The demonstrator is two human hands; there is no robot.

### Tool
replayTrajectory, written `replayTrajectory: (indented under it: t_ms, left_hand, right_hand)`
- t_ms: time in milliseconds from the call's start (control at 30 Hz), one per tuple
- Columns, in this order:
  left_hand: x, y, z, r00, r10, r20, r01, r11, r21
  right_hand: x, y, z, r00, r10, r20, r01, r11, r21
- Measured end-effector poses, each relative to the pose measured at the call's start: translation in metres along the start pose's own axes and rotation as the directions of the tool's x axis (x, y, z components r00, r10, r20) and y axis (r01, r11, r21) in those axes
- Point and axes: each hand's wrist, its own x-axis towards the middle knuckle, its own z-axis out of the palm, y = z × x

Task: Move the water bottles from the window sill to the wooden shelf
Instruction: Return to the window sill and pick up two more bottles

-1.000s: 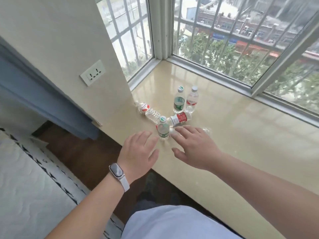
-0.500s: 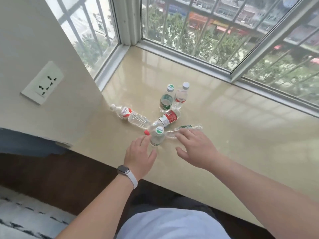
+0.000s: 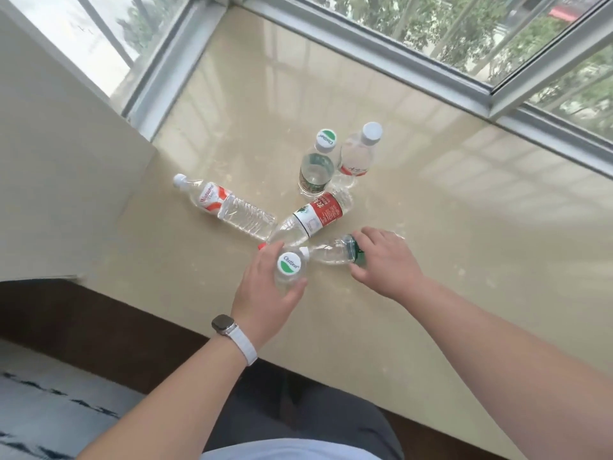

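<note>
Several clear water bottles sit on the beige window sill (image 3: 431,227). My left hand (image 3: 265,293) grips an upright bottle with a green and white cap (image 3: 289,263) near the sill's front edge. My right hand (image 3: 381,260) grips a lying bottle with a green label (image 3: 331,252) just to its right. Behind them lie a red-label bottle (image 3: 315,215) and a red-and-white-label bottle (image 3: 229,207). Two more stand upright further back: one with a green cap (image 3: 316,164), one with a white cap (image 3: 358,151).
Window frames (image 3: 497,91) bound the sill at the back and left. A cream wall (image 3: 66,177) rises at the left. Dark wooden floor (image 3: 99,320) and a patterned rug (image 3: 49,410) lie below the sill's front edge. The wooden shelf is out of view.
I have leaned closer over the sill. My left hand has closed round the upright green-cap bottle, and my right hand has closed round the lying green-label bottle.
</note>
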Motion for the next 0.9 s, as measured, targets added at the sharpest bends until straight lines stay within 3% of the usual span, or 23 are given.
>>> replayTrajectory:
  t_ms: [133, 300, 467, 633, 900]
  left_hand:
    - [0.004, -0.004, 0.003, 0.999, -0.032, -0.001, 0.032, 0.998, -0.051]
    - [0.003, -0.01, -0.001, 0.999, -0.042, 0.009, 0.042, 0.993, -0.109]
    - [-0.001, -0.007, -0.007, 0.996, -0.085, -0.009, 0.083, 0.987, -0.135]
    - [-0.014, 0.009, -0.021, 0.998, -0.068, -0.002, 0.067, 0.984, -0.164]
    - [-0.046, 0.036, -0.049, 0.999, 0.043, 0.016, -0.038, 0.973, -0.226]
  right_hand:
    - [0.014, 0.012, 0.022, 0.998, -0.044, 0.05, 0.047, 0.997, -0.054]
    - [0.027, 0.018, 0.035, 0.995, -0.095, -0.002, 0.094, 0.99, -0.103]
    - [0.031, 0.016, 0.027, 0.996, -0.075, 0.043, 0.081, 0.986, -0.147]
    - [0.001, 0.004, 0.011, 0.999, -0.009, 0.054, 0.011, 0.999, -0.045]
    - [-0.068, -0.049, -0.03, 0.985, 0.148, -0.09, -0.13, 0.974, 0.186]
